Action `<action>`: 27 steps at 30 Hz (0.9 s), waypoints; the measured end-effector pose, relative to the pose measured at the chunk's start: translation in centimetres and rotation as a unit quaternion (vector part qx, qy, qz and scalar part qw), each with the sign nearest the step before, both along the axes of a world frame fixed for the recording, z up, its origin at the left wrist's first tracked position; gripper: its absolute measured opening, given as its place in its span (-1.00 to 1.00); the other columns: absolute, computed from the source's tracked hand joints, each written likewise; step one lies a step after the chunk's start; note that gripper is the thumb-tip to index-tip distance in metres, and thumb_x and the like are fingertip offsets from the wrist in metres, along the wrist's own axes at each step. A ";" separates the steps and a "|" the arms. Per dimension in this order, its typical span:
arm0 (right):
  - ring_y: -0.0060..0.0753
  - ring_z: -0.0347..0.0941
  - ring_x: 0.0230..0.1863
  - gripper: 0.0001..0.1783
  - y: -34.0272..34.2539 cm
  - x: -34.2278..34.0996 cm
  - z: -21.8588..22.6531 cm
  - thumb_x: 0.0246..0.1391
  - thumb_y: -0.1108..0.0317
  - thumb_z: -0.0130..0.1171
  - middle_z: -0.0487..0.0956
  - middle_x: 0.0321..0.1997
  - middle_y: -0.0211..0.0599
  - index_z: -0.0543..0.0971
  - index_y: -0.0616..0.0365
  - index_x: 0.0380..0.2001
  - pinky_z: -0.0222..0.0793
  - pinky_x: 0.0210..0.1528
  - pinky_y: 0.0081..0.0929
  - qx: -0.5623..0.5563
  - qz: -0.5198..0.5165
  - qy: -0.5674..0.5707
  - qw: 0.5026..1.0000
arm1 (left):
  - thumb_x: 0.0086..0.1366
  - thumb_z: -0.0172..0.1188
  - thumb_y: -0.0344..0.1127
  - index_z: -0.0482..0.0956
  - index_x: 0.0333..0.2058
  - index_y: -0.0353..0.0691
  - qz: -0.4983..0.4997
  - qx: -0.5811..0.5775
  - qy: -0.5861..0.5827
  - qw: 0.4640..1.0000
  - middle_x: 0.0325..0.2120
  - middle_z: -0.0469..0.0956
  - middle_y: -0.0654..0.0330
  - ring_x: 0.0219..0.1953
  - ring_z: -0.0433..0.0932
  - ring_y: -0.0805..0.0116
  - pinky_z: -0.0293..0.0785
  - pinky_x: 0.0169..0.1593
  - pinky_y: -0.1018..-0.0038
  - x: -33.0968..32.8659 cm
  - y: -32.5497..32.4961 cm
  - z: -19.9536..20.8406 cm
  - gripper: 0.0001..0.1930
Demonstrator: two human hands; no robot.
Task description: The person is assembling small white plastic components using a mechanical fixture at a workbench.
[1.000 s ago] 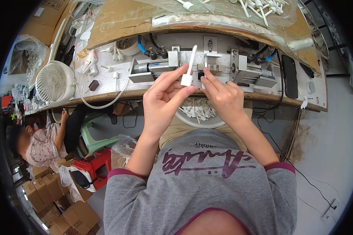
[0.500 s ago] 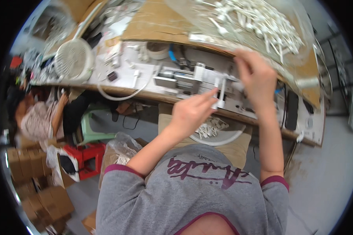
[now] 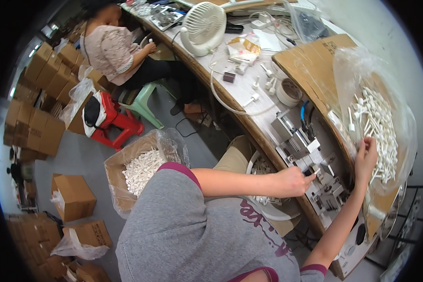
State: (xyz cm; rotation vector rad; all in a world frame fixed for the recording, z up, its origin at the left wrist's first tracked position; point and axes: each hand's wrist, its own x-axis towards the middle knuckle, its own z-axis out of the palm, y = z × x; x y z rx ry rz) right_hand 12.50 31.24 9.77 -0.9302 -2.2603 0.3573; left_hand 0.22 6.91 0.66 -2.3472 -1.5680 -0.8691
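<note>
Metal fixture (image 3: 300, 143), right of centre; left hand (image 3: 291, 182) beside it, fingers bent, grip cannot be told. White sticks (image 3: 381, 134) lie heaped, frame right; right hand (image 3: 365, 157) at their edge, fingers curled, hold unclear. White fan (image 3: 203, 28), top centre.

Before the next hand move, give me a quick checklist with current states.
1. Right hand at the pile of white plastic stick parts: ok, at its near edge.
2. Right hand's grip on a single part: cannot tell, too small to make out.
3. Left hand clear of the metal clamping fixture: not ok, fingertips are right at it.
4. Part seated in the fixture: cannot tell, the spot by the fingertips is unclear.
5. Parts supply: ok, many in the pile.
6. White desk fan clear of both hands: ok, well away along the bench.
</note>
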 end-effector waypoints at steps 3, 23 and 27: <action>-0.51 0.46 -0.31 -0.86 -1.3 0.6 -0.2 0.26 0.42 0.08 0.54 -0.35 -0.34 0.49 0.26 -0.17 0.34 -0.27 -0.52 -0.052 0.023 0.097 0.994 | -0.02 0.17 -0.32 0.60 -0.43 -0.35 0.018 0.005 0.023 1.000 -0.03 0.56 -0.18 -0.57 0.61 0.33 0.46 -0.51 0.43 0.0 0.9 -0.2 -0.78; -0.53 0.48 -0.35 -0.82 -12.0 12.0 0.7 0.17 0.49 0.21 0.57 -0.35 -0.31 0.57 0.30 -0.16 0.35 -0.28 -0.62 -0.153 -0.148 0.311 0.926 | -0.17 0.21 -0.31 0.55 -0.72 -0.23 -0.017 -0.025 -0.012 0.999 -0.09 0.59 -0.20 -0.58 0.63 0.19 0.44 -0.62 0.34 0.5 3.3 -0.9 -0.87; -0.24 0.52 -0.48 -0.74 -13.5 15.1 -0.3 0.08 0.35 0.35 0.63 -0.39 -0.08 0.62 0.40 -0.35 0.53 -0.38 -0.39 -0.062 -0.260 0.324 0.907 | -0.17 0.21 -0.33 0.57 -0.68 -0.28 -0.002 -0.008 -0.028 1.000 -0.13 0.61 -0.17 -0.58 0.63 0.19 0.45 -0.61 0.32 0.1 2.5 -0.4 -0.87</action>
